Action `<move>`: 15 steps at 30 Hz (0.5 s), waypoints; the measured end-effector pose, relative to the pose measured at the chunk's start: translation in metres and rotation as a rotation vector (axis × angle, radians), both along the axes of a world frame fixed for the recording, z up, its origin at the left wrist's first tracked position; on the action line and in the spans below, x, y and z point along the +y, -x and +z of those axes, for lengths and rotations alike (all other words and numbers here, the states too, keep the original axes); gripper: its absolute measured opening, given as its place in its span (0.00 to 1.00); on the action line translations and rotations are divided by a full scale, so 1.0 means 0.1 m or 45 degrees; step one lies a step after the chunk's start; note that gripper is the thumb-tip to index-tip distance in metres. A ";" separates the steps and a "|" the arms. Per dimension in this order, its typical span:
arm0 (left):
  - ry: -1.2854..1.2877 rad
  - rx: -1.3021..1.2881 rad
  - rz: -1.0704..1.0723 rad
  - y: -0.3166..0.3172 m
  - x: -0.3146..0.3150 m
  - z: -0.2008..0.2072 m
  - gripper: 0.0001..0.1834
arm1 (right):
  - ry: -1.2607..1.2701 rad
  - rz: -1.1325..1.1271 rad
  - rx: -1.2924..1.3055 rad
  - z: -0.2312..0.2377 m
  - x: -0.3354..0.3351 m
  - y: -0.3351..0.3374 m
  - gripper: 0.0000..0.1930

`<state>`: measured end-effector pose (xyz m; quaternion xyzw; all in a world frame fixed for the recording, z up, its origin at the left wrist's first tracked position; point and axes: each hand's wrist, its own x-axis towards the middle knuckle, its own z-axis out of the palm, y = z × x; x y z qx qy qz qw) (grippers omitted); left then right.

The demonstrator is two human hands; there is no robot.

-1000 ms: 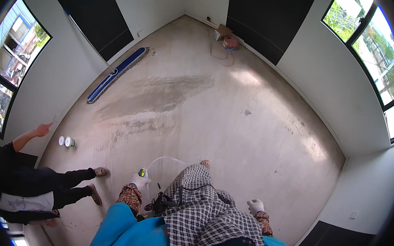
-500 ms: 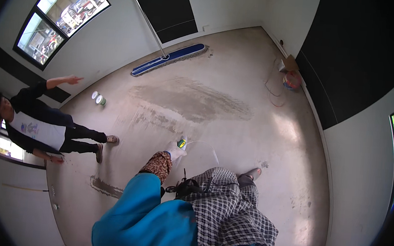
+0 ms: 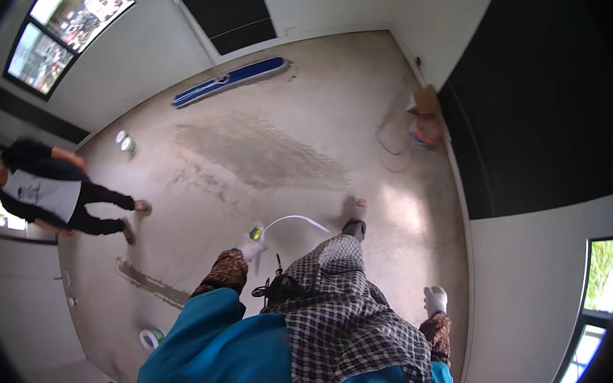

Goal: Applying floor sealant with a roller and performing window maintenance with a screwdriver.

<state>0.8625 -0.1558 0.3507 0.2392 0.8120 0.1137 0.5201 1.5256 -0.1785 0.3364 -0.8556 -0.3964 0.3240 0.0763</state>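
Observation:
My left hand [image 3: 251,248], in a pale glove with a brown patterned cuff, is closed on a small yellow-and-green thing [image 3: 256,234]. From it a narrow white strip [image 3: 297,217] curves out to the right over the floor, in front of my checked apron [image 3: 345,295]. The exact kind of thing is too small to make out. On the far right, my gloved right hand [image 3: 436,301] hangs beside the apron. It holds nothing, and its fingers are loosely bent and apart. My foot [image 3: 360,209] is stepping forward on the bare floor.
A person [image 3: 47,189] stands at the left. Nearby are small tubs [image 3: 129,144] and a white-and-green roll [image 3: 152,338]. A wide blue dust mop [image 3: 230,82] lies by the far wall. Right of it sit a cardboard box [image 3: 426,100] and red cord [image 3: 426,129]. Dark patches [image 3: 259,152] mark the floor.
I have moved forward and right, so the room shifts left in view. My right hand has come into view. The white strip shows more plainly. The other person has lowered a raised arm.

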 end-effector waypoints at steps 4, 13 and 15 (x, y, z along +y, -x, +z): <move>0.027 -0.042 0.028 0.22 -0.24 -0.18 0.22 | 0.193 0.333 -0.104 0.41 0.48 0.68 0.26; -0.123 -0.109 0.122 0.06 0.31 0.21 0.14 | 0.314 0.812 -0.210 -0.15 0.15 0.19 0.22; -0.230 -0.174 0.162 0.01 0.50 0.25 0.13 | 0.089 0.494 -0.055 0.12 0.52 0.27 0.22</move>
